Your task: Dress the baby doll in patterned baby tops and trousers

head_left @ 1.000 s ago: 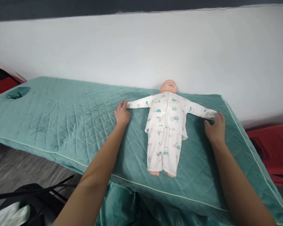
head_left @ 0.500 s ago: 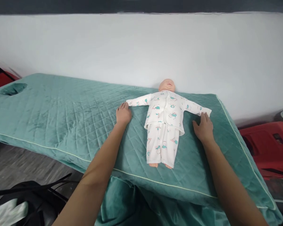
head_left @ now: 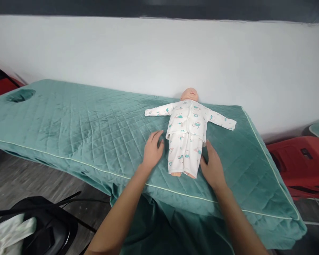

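Note:
A baby doll point(head_left: 189, 95) lies on its back on a green quilted massage bed point(head_left: 95, 120). It wears a white patterned button shirt point(head_left: 186, 117), its sleeves spread out to both sides, and matching trousers point(head_left: 184, 156) with the feet showing below. Beside the shirt's hem at the left, my left hand point(head_left: 153, 150) is open, fingers apart, holding nothing. On the other side, my right hand point(head_left: 213, 165) is open with its fingertips at the shirt's lower right corner, next to the trouser leg; whether they touch the cloth I cannot tell.
A white wall point(head_left: 108, 53) runs behind the bed, which has a face hole point(head_left: 21, 95) at its far left. Red plastic chairs point(head_left: 303, 163) stand at the right. Lower left, a black chair point(head_left: 66, 230) carries white patterned cloth point(head_left: 10, 230).
Both hands have left the sleeve cuffs and moved inward and down to either side of the shirt's hem. The doll's arms stay spread. The view has shifted slightly.

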Available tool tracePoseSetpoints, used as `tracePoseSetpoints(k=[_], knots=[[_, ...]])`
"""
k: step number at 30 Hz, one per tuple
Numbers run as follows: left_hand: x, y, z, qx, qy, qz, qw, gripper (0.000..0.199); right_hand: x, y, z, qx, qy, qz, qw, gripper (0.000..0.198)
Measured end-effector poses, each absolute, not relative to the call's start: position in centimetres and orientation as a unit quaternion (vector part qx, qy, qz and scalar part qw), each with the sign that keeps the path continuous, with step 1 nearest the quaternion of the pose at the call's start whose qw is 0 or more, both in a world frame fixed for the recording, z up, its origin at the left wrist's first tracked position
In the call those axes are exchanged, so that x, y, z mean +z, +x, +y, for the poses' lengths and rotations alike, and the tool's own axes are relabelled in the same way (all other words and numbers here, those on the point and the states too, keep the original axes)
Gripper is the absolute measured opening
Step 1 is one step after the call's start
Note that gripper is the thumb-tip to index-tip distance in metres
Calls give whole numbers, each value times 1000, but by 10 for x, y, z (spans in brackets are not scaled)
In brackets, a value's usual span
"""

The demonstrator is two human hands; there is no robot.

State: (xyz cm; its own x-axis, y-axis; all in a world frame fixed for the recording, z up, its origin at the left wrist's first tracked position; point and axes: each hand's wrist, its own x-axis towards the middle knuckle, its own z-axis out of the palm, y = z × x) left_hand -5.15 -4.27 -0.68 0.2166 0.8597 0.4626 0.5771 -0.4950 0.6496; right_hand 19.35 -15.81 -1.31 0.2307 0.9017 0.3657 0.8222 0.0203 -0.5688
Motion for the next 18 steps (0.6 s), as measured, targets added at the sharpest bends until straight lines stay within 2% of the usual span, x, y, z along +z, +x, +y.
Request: tracePoseSetpoints(k=[4,11,18], knots=[[-4,-33,-40,409,756,479,176,35,-15,187,-161,65,-699,-618,355,56],[-8,-16,-24,405,739,509,177,6,-11,190,-151,69,-698,-567,432,54],[-12,-24,-28,420,736,496,191,7,-8,192,-138,40,-677,-575,458,36]])
